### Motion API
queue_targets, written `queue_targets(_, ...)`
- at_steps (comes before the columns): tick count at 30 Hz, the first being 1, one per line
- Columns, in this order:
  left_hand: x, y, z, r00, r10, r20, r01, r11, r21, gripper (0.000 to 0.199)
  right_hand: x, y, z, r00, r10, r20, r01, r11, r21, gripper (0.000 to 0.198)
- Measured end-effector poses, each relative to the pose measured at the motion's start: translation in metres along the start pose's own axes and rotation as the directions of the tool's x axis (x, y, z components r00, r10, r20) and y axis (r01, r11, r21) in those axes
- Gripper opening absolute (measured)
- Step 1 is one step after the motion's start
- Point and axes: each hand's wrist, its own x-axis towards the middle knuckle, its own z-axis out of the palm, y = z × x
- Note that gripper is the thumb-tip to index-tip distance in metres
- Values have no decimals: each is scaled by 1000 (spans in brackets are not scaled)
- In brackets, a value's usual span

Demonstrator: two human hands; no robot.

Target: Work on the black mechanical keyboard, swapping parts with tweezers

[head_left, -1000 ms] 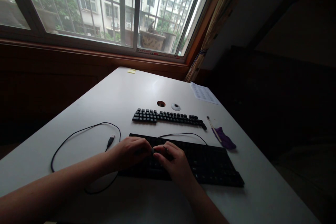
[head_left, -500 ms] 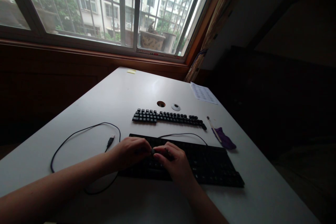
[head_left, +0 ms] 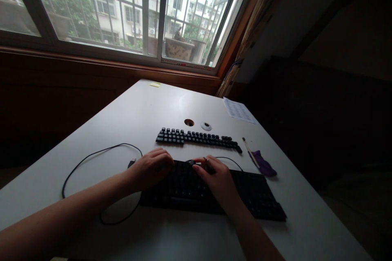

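Note:
A black keyboard (head_left: 257,193) lies flat on the white table under both my hands. Between the thumb and fingertips of my right hand (head_left: 217,175) is a small black keycap (head_left: 192,162), held just above the keyboard's far edge. My left hand (head_left: 152,170) is over the keyboard's left end, its fingers curled together and pointing down; what they hold, if anything, is hidden. Beyond the keyboard, several loose black keycaps (head_left: 200,138) stand in rows.
A black cable (head_left: 88,156) loops on the table (head_left: 122,110) at the left. To the right lie a brush (head_left: 250,151) and a purple cloth (head_left: 263,165). Farther back are a round cable hole (head_left: 189,122), its ring cover (head_left: 206,126) and a printed paper (head_left: 239,110).
My hands have come apart. The right one has moved away and to the right with the keycap; the left one has lifted slightly away. The view has shifted a little.

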Motion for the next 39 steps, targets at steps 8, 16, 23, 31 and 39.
queue_targets(8, 0, -21, -12, 997, -34, -65, 41, 994, 105, 30, 53, 31, -9, 987, -71, 141, 104, 964, -244, 11)
queue_targets(16, 1, -26, -18, 996, -39, -75, 49, 991, 128, 27, 81, 58, 11, 966, -40, 257, 152, 889, -431, 13)
queue_targets(23, 0, -21, -21, 998, -48, -48, 54, 990, 134, 24, 90, 62, 17, 954, -38, 297, 180, 866, -466, 16)
queue_targets(31, 0, -21, -22, 998, -60, -35, 64, 989, 131, 25, 91, 67, 16, 962, -84, 261, 194, 881, -432, 22)
queue_targets(39, 1, -17, -23, 999, -42, -30, 45, 993, 113, 19, 75, 70, 7, 960, -144, 240, 229, 897, -379, 22)
